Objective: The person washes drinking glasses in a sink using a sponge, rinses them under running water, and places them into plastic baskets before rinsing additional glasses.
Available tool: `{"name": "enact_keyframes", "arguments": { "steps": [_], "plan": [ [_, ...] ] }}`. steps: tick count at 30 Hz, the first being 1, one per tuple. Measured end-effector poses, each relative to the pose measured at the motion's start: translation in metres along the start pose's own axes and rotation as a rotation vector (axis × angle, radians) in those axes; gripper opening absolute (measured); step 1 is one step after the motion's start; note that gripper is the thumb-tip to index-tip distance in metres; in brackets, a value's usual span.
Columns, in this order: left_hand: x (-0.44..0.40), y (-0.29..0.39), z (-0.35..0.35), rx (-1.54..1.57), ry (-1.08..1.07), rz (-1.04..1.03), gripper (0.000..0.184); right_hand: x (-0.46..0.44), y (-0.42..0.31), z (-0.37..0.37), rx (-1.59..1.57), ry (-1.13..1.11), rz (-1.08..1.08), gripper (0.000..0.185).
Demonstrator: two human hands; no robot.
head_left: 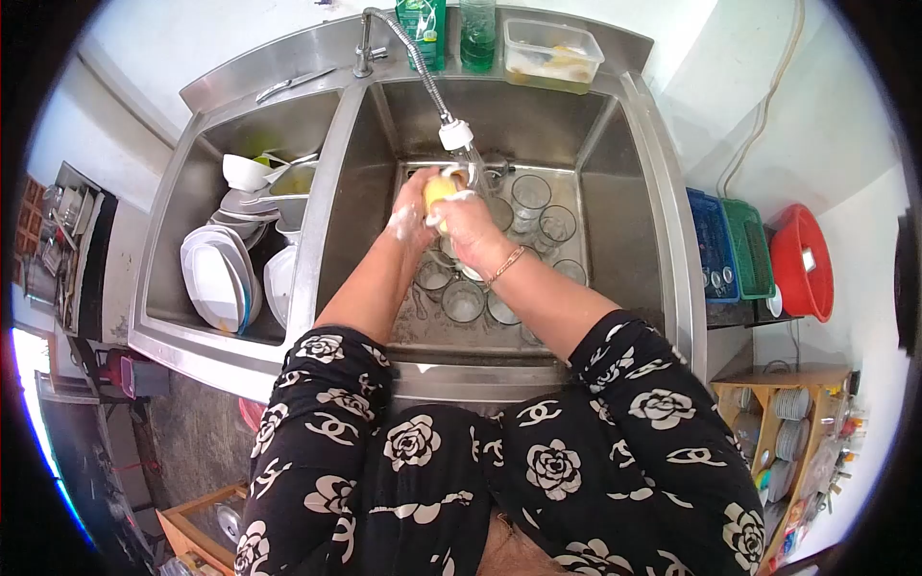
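Note:
Under the white faucet head (456, 134), my left hand (413, 206) and my right hand (466, 223) are closed together around a yellow sponge (440, 190). White suds cover parts of both hands. Water appears to fall from the faucet close to my right fingers. Whether a glass is also between my hands I cannot make out. Below them, several clear drinking glasses (464, 301) stand on the bottom of the right sink basin (375, 322), some hidden by my hands and right forearm.
White plates (213, 286) and a white bowl (246, 173) are piled in the left basin. On the back ledge are a green pouch (421, 29), a green bottle (477, 38), a clear container (553, 56) and a knife (296, 84). Blue (709, 240) and green baskets (747, 248) and a red basin (803, 261) stand right.

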State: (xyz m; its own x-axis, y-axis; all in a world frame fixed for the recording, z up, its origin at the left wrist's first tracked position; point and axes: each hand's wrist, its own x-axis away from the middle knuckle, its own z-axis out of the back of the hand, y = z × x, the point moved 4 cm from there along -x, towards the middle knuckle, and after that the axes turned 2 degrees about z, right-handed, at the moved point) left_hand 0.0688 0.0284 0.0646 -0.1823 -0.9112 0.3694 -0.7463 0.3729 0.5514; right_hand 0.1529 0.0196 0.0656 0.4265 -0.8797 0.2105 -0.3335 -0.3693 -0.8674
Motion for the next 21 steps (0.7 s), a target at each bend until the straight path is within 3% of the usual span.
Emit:
{"name": "enact_keyframes", "arguments": {
  "steps": [2, 3, 5, 7, 9, 11, 12, 15, 16, 19, 20, 21],
  "plan": [
    [-0.024, 0.0, 0.019, -0.01, -0.079, -0.053, 0.032, 0.007, -0.013, -0.006, 0.703, -0.03, 0.533, 0.034],
    [-0.027, -0.008, 0.028, -0.112, 0.087, -0.056, 0.03, 0.015, -0.014, -0.01, 1.061, -0.038, 0.799, 0.033],
    [-0.022, -0.025, 0.04, -0.314, 0.418, -0.072, 0.028, 0.032, -0.007, 0.01, 1.233, -0.203, 0.811, 0.026],
    [-0.018, -0.029, 0.031, -0.185, 0.307, -0.018, 0.028, 0.039, -0.004, 0.016, 1.296, -0.317, 0.817, 0.024],
    [-0.011, -0.029, 0.026, -0.124, 0.282, 0.048, 0.028, 0.016, 0.007, 0.014, 0.975, -0.162, 0.385, 0.028],
    [-0.02, -0.024, 0.037, -0.048, 0.105, 0.059, 0.031, -0.004, 0.018, 0.011, 0.495, -0.064, -0.103, 0.031],
    [-0.01, -0.017, 0.026, -0.065, 0.112, 0.051, 0.031, -0.003, 0.011, 0.006, 0.46, -0.119, 0.083, 0.032],
    [-0.023, -0.02, 0.04, -0.225, 0.265, -0.013, 0.03, 0.026, 0.004, 0.006, 1.317, -0.215, 0.725, 0.032],
    [-0.025, -0.021, 0.045, -0.3, 0.342, -0.042, 0.029, 0.028, 0.001, 0.006, 1.259, -0.198, 0.664, 0.03],
    [-0.016, -0.024, 0.039, -0.256, 0.3, 0.009, 0.028, 0.031, -0.004, 0.006, 1.082, -0.163, 0.475, 0.023],
    [-0.01, -0.02, 0.031, -0.277, 0.267, 0.011, 0.03, 0.029, 0.0, 0.0, 1.243, -0.113, 0.759, 0.026],
    [-0.007, -0.016, 0.023, -0.223, 0.171, 0.015, 0.031, 0.02, -0.004, 0.002, 0.991, -0.122, 0.573, 0.027]
  ]
}}
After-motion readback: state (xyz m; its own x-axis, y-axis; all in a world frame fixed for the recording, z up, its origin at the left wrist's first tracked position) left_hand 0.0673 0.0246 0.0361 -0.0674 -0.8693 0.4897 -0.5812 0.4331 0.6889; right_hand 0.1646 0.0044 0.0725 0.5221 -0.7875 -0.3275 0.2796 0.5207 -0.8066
